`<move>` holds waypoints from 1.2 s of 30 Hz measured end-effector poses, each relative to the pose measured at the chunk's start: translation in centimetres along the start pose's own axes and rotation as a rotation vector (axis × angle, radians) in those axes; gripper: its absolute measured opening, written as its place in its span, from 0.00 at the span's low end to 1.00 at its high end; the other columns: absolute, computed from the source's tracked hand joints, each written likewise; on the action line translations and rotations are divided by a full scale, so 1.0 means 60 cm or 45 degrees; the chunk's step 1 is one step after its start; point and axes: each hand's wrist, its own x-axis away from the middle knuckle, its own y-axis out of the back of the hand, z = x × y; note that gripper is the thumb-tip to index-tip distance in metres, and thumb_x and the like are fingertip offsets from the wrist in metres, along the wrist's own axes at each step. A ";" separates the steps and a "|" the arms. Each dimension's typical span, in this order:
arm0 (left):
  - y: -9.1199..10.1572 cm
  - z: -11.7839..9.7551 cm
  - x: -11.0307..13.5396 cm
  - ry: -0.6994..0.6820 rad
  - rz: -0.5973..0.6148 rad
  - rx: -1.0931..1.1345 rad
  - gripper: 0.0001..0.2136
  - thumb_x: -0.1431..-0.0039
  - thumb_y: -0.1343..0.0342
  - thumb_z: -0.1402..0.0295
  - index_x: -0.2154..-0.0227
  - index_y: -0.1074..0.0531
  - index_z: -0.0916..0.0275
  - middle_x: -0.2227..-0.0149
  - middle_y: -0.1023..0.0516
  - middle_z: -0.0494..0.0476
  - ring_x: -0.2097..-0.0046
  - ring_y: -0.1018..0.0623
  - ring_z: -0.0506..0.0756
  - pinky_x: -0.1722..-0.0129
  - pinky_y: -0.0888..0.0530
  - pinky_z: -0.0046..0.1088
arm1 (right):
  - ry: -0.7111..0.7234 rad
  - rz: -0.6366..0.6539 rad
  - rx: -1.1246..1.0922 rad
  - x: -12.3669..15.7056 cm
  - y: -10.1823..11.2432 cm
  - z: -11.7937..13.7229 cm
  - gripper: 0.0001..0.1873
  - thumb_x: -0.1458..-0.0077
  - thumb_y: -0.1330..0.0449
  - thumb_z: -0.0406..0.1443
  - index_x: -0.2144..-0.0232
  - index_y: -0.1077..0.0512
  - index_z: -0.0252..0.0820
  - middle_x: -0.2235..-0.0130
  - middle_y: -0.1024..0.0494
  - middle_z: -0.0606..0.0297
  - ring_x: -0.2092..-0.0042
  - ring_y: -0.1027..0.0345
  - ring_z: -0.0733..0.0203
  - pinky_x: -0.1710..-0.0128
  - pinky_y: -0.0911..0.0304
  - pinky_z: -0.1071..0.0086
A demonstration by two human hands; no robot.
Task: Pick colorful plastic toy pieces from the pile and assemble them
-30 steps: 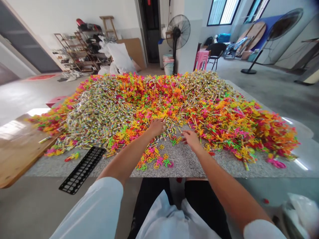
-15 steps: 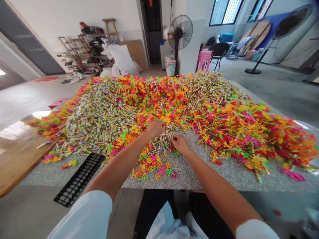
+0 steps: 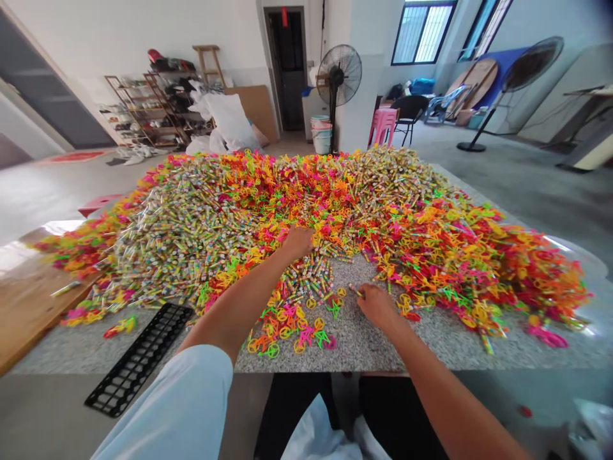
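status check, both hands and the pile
Left hand curled on pile edge. Right hand pinching one small tube on table. Black tray at left, apart from both.

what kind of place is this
Likely a hand-assembly workshop: a speckled grey stone table carries a heap of neon plastic pieces and wrapped sticks, with a black pedestal fan on the concrete floor.
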 end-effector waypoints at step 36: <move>-0.041 -0.194 0.308 0.413 -0.264 1.546 0.14 0.42 0.40 0.67 0.53 0.22 0.60 0.61 0.18 0.55 0.60 0.19 0.55 0.57 0.23 0.32 | -0.174 0.094 -2.110 0.096 -0.002 0.124 0.17 0.51 0.38 0.45 0.63 0.35 0.43 0.58 0.20 0.59 0.62 0.24 0.57 0.71 0.29 0.70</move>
